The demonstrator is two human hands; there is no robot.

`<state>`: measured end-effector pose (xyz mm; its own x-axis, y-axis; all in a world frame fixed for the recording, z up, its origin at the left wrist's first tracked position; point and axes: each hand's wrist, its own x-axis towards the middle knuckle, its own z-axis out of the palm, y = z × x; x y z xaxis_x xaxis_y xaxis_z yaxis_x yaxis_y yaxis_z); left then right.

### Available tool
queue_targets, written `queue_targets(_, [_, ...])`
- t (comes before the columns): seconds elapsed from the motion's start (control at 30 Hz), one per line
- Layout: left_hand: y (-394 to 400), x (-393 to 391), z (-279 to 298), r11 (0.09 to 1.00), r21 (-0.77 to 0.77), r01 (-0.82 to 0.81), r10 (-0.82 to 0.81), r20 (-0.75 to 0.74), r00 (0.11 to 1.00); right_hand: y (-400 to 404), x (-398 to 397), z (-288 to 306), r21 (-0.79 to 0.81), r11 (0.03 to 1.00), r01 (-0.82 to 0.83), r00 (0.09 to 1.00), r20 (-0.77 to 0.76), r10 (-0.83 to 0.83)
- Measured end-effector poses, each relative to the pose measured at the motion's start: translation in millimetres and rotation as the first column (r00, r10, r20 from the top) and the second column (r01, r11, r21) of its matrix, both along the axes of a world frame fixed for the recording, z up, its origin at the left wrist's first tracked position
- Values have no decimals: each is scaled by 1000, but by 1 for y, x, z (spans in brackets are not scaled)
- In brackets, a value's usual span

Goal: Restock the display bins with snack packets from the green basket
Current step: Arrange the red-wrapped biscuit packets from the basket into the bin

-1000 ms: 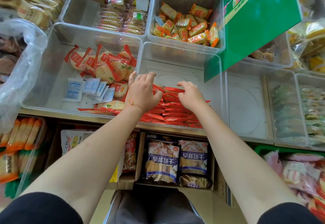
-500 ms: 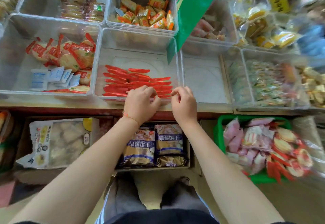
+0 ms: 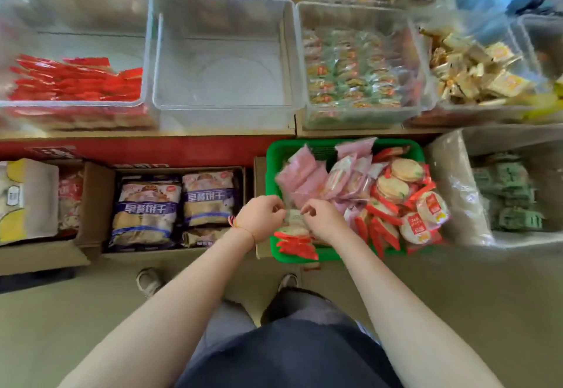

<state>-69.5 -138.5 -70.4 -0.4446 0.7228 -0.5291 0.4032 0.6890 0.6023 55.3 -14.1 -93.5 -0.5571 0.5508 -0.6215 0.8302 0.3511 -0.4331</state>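
Head view: both hands, left hand (image 3: pixel 259 218); right hand (image 3: pixel 324 220), over green basket (image 3: pixel 272 156).

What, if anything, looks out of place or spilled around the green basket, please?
One red-wrapped packet lies on the floor just in front of the green plastic basket, apparently dropped, and more red packets overhang its near rim. Motion blur hides finer detail.

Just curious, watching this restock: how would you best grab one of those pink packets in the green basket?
Probably by an upper corner or sealed top edge of a pink packet, pinched from above. They lean stacked against the green basket at its left wall, top ends free, while the left hand and right hand hover over the basket's near side with fingers curled.
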Motion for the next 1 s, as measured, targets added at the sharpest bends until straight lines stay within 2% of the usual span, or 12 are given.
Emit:
queue_targets(0.1, [6, 43, -17, 994, -111, 0, 2, 17, 1000, 4, 35, -15, -123, 989, -88, 996, -6, 88])
queue_targets(0.3, [-14, 63, -26, 959, -214, -187, 170, -95, 981, -3, 45, -22, -256, 943, -213, 977, -77, 199])
queue_targets(0.37, [-19, 66, -24, 956, -221, -193, 180, -75, 981, -3, 45, -23, -230, 951, -208, 976, -112, 187])
queue_targets(0.53, [-24, 72, -19, 947, -158, -279, 280, -15, 960, -8, 49, -18, -50, 985, -166, 977, -147, 157])
queue_targets(0.73, [-29, 79, -13, 926, -43, -375, 377, 75, 923, -16, 47, -11, 132, 991, -17, 959, -279, 54])
queue_targets(0.83, [-33, 82, -6, 890, 35, -455, 442, 186, 878, -18, 51, 2, 186, 977, 109, 915, -403, -25])
queue_targets(0.9, [-39, 83, -2, 855, 79, -513, 477, 271, 836, -23, 55, 18, 148, 970, 193, 868, -487, -98])
queue_targets(1.0, [-52, 87, 8, 821, 158, -548, 470, 357, 808, -35, 65, 44, -55, 954, 296, 790, -547, -277])
